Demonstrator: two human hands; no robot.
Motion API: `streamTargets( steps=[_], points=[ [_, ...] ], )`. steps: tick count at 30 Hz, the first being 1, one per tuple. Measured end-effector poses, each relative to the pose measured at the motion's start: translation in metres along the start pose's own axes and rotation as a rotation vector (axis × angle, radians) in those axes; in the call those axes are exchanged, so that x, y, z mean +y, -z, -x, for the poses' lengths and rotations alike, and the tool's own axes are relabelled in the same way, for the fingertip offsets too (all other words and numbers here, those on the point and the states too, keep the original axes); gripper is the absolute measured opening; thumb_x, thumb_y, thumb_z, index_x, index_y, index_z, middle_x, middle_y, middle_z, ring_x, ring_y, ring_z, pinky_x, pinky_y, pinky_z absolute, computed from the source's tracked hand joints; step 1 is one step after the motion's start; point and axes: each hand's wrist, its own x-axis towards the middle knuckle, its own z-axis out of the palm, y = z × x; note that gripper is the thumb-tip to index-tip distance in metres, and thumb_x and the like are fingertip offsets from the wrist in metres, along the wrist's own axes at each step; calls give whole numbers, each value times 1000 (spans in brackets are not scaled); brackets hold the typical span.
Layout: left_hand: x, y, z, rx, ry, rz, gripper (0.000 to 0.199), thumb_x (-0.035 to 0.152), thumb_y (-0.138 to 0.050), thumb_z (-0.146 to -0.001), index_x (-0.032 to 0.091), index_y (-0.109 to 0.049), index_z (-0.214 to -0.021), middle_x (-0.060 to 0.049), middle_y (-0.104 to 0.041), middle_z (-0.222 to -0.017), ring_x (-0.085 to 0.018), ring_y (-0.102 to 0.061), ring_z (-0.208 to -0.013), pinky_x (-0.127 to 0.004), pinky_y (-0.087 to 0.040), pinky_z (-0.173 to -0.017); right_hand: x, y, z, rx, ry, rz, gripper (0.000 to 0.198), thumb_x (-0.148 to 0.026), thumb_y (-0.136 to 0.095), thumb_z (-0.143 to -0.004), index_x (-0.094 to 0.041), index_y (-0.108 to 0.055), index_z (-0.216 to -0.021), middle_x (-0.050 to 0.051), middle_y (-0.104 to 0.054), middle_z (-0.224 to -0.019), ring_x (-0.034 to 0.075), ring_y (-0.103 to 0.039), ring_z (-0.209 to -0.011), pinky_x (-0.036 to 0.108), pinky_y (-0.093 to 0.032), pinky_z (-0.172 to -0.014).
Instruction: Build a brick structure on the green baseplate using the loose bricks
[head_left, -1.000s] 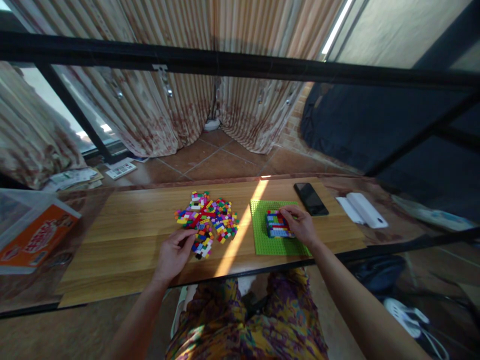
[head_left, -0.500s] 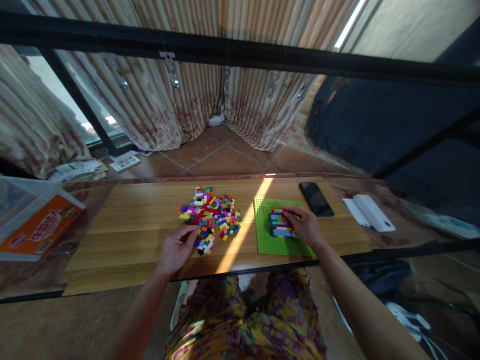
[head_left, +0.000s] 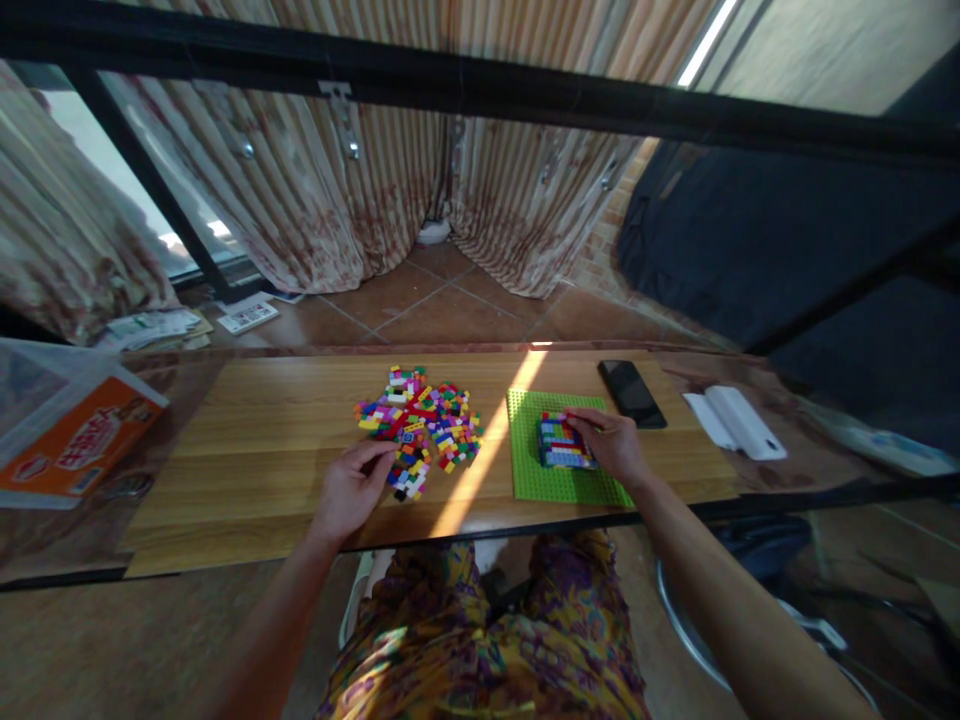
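Observation:
My left hand (head_left: 355,490) is at the near left edge of a pile of loose, many-coloured toy bricks (head_left: 454,425). Its thumb and forefinger are pinched together; whatever may be between them is too small to make out. On the right lies a green studded baseplate (head_left: 531,485), carrying a low block built of blue, red, green and light-blue toy bricks (head_left: 561,448). My right hand (head_left: 611,445) reaches over that block from the right. Its fingertips are closed at the block's top right corner, on a small red toy brick, and partly cover it.
A black phone (head_left: 632,393) lies behind the baseplate on the wooden table (head_left: 247,450). White folded objects (head_left: 739,422) are to the right. A clear box with an orange label (head_left: 82,435) is at the left. A black bar (head_left: 480,85) crosses beyond the table.
The view has shifted slightly, so the scene sits a little higher. Both hands keep nearly the same places, the left by the pile and the right at the brick block.

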Motion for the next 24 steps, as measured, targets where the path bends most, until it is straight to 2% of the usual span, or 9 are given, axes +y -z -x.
streamTargets(
  steps=[6, 15, 24],
  points=[
    [2, 0, 0, -2, 0, -11, 25, 40, -58, -84, 22, -72, -94, -4, -73, -96, -18, -67, -88, -31, -53, -86, -2, 2, 0, -13, 36, 45, 32, -50, -63, -81, -23, -77, -91, 4, -76, -94, 23, -71, -84, 35, -57, -79],
    [9, 1, 0, 2, 8, 4, 25, 41, -57, -83, 22, -72, -93, -4, -74, -94, -17, -67, -85, -29, -54, -80, -3, 1, 3, -1, 110, 91, 31, -49, -59, -84, -24, -76, -92, 3, -76, -96, 23, -70, -87, 37, -56, -82],
    [7, 2, 0, -14, 24, 9, 25, 40, -58, -84, 22, -72, -92, -4, -73, -95, -18, -67, -86, -30, -53, -81, -5, 1, 6, -33, 198, 123, 25, -41, -54, -89, -28, -75, -95, 2, -75, -100, 21, -69, -93, 36, -54, -87]
  ],
)
